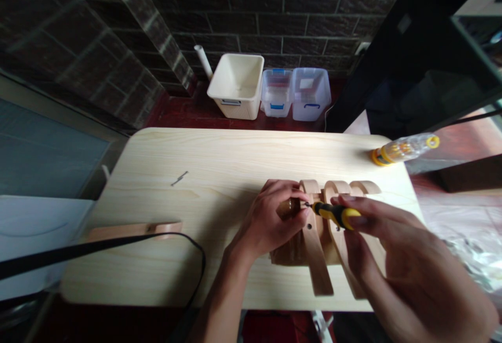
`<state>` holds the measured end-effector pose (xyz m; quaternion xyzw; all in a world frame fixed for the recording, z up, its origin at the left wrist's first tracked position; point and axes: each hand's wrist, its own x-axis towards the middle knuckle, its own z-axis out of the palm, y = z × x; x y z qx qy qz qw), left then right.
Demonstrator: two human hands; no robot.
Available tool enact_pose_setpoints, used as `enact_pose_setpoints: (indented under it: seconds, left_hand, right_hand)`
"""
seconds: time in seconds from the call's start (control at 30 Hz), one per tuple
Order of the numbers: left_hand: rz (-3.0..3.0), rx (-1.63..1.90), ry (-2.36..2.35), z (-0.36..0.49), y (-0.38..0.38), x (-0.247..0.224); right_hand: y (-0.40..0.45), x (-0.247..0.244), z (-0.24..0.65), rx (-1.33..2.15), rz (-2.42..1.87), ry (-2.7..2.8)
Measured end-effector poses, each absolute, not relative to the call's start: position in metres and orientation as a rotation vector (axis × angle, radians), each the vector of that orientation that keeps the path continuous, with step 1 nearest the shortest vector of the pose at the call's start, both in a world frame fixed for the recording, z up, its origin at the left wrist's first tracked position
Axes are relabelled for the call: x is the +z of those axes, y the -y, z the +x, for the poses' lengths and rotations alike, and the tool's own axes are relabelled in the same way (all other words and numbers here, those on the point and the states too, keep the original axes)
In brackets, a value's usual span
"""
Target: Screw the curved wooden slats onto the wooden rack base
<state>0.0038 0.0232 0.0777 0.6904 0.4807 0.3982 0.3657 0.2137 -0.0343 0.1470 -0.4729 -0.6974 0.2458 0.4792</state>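
My right hand (408, 259) grips a yellow-and-black screwdriver (333, 214), its shaft pointing left. The tip meets a small dark screw (307, 204) at a curved wooden slat (318, 264). My left hand (264, 217) is closed around the left side of the wooden assembly, thumb and index finger on either side of the screw. A brown part (288, 208) shows between those fingers; its full shape is hidden. More curved slats (338, 186) stand to the right, partly behind my right hand. Dark holes or screw heads dot the slats.
Loose screws (180, 178) lie on the left of the pale wooden table (235, 155). A separate wooden slat (133, 230) rests there beneath a black strap (98, 246). A clear, yellow-based bottle-like container (403, 149) stands at the right corner. Plastic bins (239, 103) sit beyond the table.
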Motion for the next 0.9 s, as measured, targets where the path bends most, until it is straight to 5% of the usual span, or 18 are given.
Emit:
enact_pose_setpoints:
  seconds: [0.9]
  left_hand:
    - [1.735, 1.041, -1.259, 0.0045, -0.0228, 0.0780]
  right_hand:
    - [0.0315, 0.1512, 0.2137, 0.571, -1.128, 1.774]
